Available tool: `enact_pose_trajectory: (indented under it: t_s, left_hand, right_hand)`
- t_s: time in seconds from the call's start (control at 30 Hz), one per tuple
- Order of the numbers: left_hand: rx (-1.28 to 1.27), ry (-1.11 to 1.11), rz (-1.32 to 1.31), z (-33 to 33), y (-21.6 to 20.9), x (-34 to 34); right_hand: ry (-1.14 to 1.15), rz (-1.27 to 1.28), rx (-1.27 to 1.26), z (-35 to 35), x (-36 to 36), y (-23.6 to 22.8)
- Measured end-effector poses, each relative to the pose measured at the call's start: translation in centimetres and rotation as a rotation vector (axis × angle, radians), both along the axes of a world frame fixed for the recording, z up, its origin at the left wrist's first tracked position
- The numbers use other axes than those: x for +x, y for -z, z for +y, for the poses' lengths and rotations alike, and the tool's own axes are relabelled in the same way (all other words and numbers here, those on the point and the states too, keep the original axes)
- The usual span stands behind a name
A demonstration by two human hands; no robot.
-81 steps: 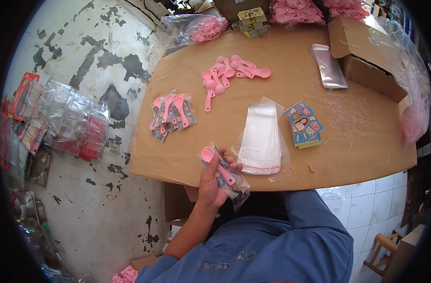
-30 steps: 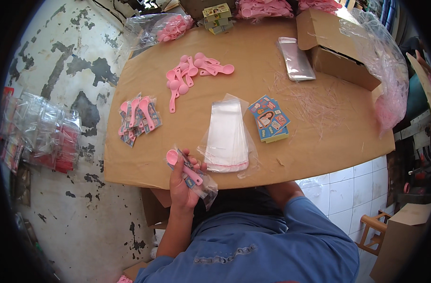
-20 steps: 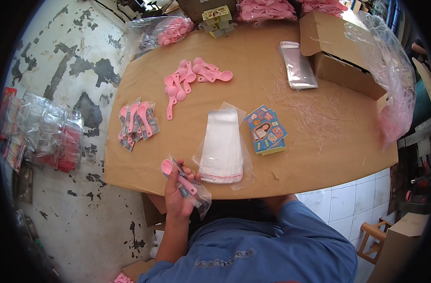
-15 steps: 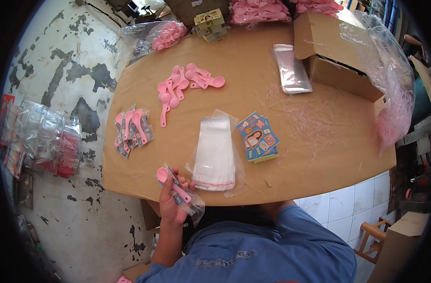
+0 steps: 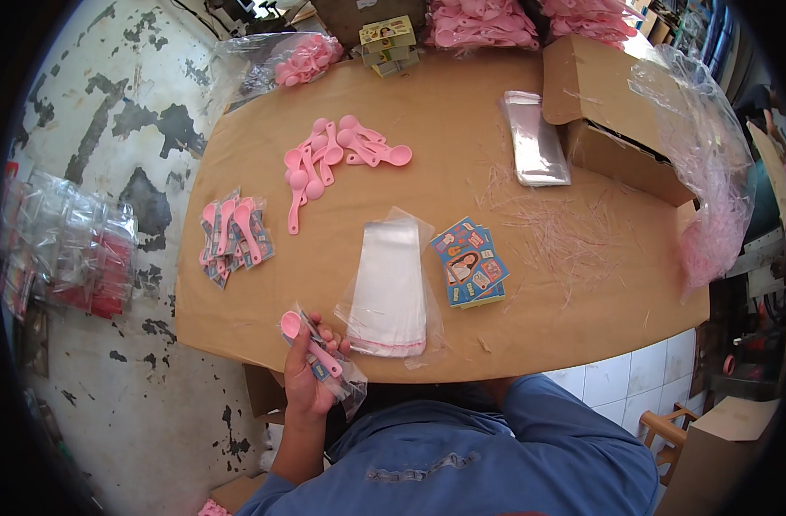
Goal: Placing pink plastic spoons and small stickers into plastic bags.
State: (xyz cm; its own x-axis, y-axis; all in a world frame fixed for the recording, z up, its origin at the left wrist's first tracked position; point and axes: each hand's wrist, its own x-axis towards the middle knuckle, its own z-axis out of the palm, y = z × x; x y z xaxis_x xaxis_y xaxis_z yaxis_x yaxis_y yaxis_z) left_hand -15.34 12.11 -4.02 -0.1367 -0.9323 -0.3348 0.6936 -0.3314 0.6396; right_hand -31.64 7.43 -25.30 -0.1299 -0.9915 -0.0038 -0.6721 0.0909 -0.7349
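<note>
My left hand (image 5: 302, 387) is closed around a clear plastic bag (image 5: 352, 391) at the near left table edge. A pink spoon (image 5: 328, 359) lies against a blue printed card in that bag. My right arm reaches down by the table's edge, and its hand is hidden from view. Just right of my left hand lies a stack of clear plastic bags (image 5: 389, 288). Beside it is a stack of blue printed cards (image 5: 469, 261). Several bagged pink spoons (image 5: 245, 234) with cards lie in a pile at the left. Loose pink spoons (image 5: 328, 155) are heaped farther back.
The brown-covered table (image 5: 324, 284) also carries an open cardboard box (image 5: 612, 95), another bundle of clear bags (image 5: 537, 142) and scattered thin pink strips (image 5: 574, 232). Bags of pink spoons (image 5: 483, 24) and small card stacks (image 5: 388, 43) line the back edge.
The whole view has shifted slightly. My left hand still grips the bagged spoon in nearly the same place. Nothing on the table has visibly moved.
</note>
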Motion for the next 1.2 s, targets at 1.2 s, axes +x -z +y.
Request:
enact_pose_trajectory:
  t_s: [1.2]
  left_hand:
    - [-0.151,0.394,0.361,-5.8,-4.5,-2.7]
  right_hand:
    - [-0.114,-0.097,-0.616,9.3,-5.6,-27.7]
